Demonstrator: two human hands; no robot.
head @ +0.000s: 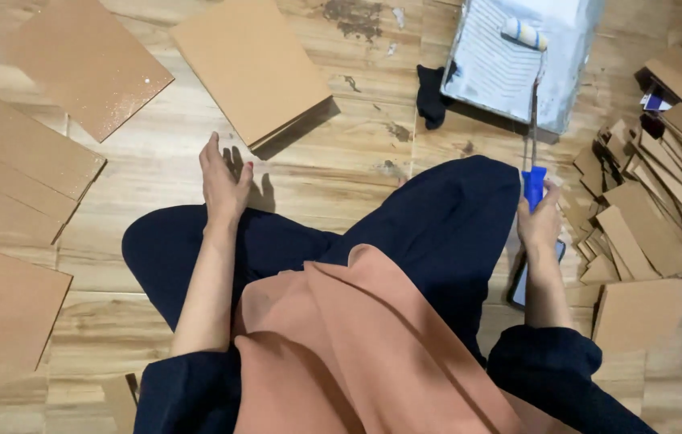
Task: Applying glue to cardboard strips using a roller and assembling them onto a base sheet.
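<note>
Fingers (548,195) of the right hand (540,225) are curled closed around the blue handle (533,186) of a paint roller (527,88). From the handle, a thin metal shaft runs up and away from the person to the roller sleeve (523,33), which is pale with yellow and blue marks and lies in a grey ribbed paint tray (574,72) at the top of the view. A dark cloth (431,96) lies touching the tray's left edge. Below the right wrist, a phone (519,288) rests on the floor, partly hidden by the forearm.

Fingers (211,157) of the left hand (223,186) are extended and held together, gripping nothing; the hand is edge-on above the wooden floor (341,173), just ahead of the left knee. Whether it touches the floor cannot be determined. Nearest to it is a stack of brown rectangular boards (251,64), lying flat and slightly tilted in the view. A single board (84,60) with pale speckles lies further left, and more boards (11,169) overlap along the left edge.

At the right, a loose pile of small cut cardboard pieces (638,217) lies beside the right hand. The person sits cross-legged in dark trousers (437,233) with a terracotta garment (341,345) over the lap.
</note>
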